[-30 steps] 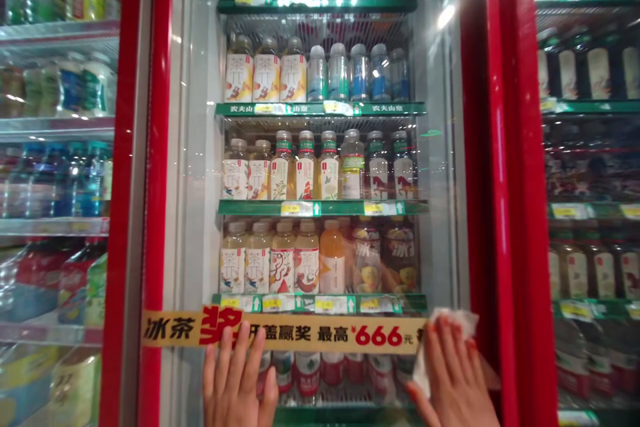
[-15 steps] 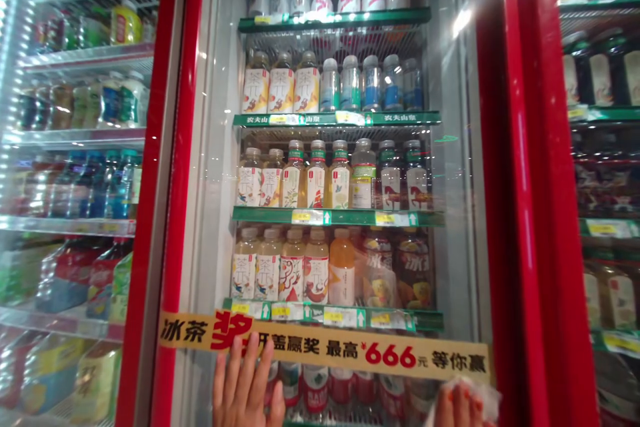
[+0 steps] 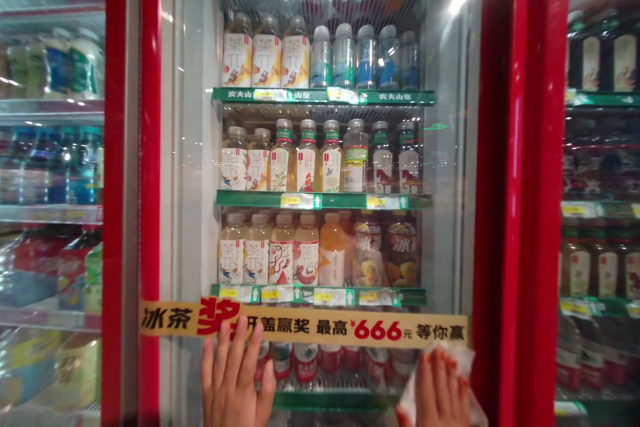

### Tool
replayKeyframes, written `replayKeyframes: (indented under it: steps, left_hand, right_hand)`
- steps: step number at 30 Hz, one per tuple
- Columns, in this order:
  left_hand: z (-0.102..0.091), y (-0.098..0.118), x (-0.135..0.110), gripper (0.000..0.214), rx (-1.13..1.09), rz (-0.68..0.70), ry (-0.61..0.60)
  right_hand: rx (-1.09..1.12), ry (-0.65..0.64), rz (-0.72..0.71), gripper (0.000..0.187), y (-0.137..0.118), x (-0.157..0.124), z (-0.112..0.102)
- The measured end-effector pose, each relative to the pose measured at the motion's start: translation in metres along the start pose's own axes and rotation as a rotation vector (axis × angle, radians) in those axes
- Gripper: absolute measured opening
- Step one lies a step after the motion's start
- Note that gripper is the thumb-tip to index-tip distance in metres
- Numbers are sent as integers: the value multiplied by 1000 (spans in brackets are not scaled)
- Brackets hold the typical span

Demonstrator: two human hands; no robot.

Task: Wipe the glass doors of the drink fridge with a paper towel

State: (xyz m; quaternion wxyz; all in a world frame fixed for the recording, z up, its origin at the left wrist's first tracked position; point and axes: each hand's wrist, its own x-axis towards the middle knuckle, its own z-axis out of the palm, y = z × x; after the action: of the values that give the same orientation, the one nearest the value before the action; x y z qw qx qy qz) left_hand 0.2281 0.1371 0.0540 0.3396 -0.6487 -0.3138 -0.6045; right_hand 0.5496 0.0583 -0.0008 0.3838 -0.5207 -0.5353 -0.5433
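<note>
My left hand [image 3: 235,377] lies flat with fingers stretched out on the glass door [image 3: 450,167] of a red-framed drinks fridge, its fingertips reaching the yellow promotional strip [image 3: 305,327] stuck across the glass. My right hand [image 3: 440,390] presses a white tissue [image 3: 463,360] against the glass at the door's lower right, just under the strip's right end. Behind the glass, green shelves [image 3: 320,200] carry rows of tea and water bottles [image 3: 283,250].
The red door frame [image 3: 520,180] stands right of my right hand, another red post [image 3: 127,180] at the left. Neighbouring fridges on both sides hold more bottled drinks [image 3: 75,167]. Light glare shows on the glass at upper right.
My right hand with the tissue went down from the strip's right end to below the picture's edge, then came back up a little. The left hand stayed flat on the glass.
</note>
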Motion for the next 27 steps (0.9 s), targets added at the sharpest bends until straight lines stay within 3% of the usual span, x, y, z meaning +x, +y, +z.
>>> replayKeyframes:
  steps: [2, 4, 7, 9, 10, 11, 13, 15, 17, 18, 20, 22, 24, 25, 27]
  left_hand:
    - [0, 0, 0, 75, 0, -9, 9]
    - [0, 1, 0, 75, 2, -14, 11]
    - [0, 1, -1, 74, 8, -13, 6]
    - [0, 1, -2, 74, 14, -10, 5]
    - [0, 0, -3, 75, 18, -7, 4]
    - [0, -1, -3, 75, 21, -5, 1]
    - [0, -2, -5, 76, 29, -1, -16]
    - [0, -4, -7, 80, 49, 7, -39]
    - [-1, -5, -8, 83, 68, 17, -52]
    - [-1, -5, -8, 83, 72, 20, -56]
    - [-2, -4, -8, 82, 69, 21, -61]
    - [-3, -3, -7, 80, 59, 11, -63]
    - [-4, -2, -7, 78, 54, 1, -69]
    - [-4, -2, -8, 78, 57, -1, -73]
    - [-3, -2, -8, 78, 73, 0, -85]
  right_hand:
    - [33, -39, 183, 78, 1, 36, -4]
    - [55, -10, 204, 78, -19, 67, -3]
    - [106, 59, -125, 77, -54, 65, 3]
    - [123, 91, -381, 69, -57, 41, 6]
    - [121, 100, -439, 67, -52, 30, 6]
    - [113, 93, -420, 67, -43, 23, 5]
    - [105, 37, -174, 73, -22, 28, 0]
    - [107, 0, 145, 77, -10, 54, -4]
    - [107, 2, 279, 79, -17, 83, -6]
    - [109, 0, 242, 81, -27, 92, -5]
    - [130, -17, 5, 85, -50, 92, -4]
    - [173, -37, -309, 85, -65, 76, -4]
    - [200, -33, -480, 81, -63, 62, -8]
    - [199, -32, -464, 79, -57, 62, -10]
    - [185, -32, -252, 77, -43, 78, -13]
